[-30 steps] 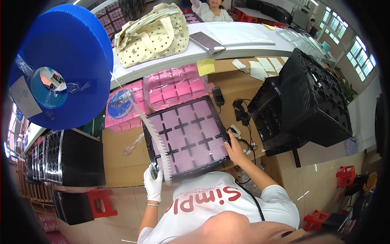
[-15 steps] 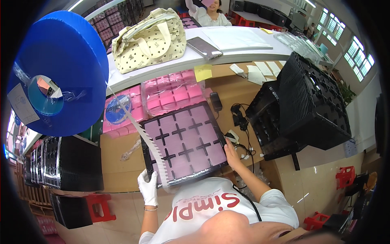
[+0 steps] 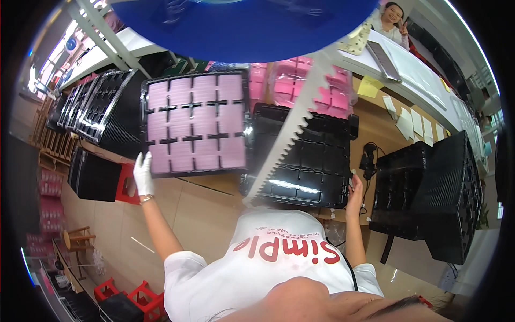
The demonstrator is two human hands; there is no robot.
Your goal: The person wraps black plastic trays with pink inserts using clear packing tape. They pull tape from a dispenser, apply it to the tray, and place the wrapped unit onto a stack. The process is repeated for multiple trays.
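My left hand [image 3: 143,174], in a white glove, grips the lower left corner of a black tray lined with pink foam sheets [image 3: 204,96]; black cross-shaped dividers stand up through the foam. This tray is off to the left, its right side next to a second, bare black tray [image 3: 306,155]. That one lies in front of me, with light glaring off its near part. My bare right hand [image 3: 354,193] is at its right edge, fingers bent around the rim and partly hidden. A whitish strip with a toothed edge [image 3: 292,126] hangs across the view before the bare tray.
A large blue reel [image 3: 241,32] fills the top. Pink foam blocks in clear wrap [image 3: 292,83] lie behind the trays. Black tray stacks stand at left [image 3: 120,107] and right [image 3: 450,188]. Cables [image 3: 369,161] lie on the right. Across the white shelf [image 3: 413,75] is another person [image 3: 389,24].
The foam-lined tray has moved from in front of me to the left with my left hand. My right hand has left it and is at the bare black tray, now showing. The view has turned left.
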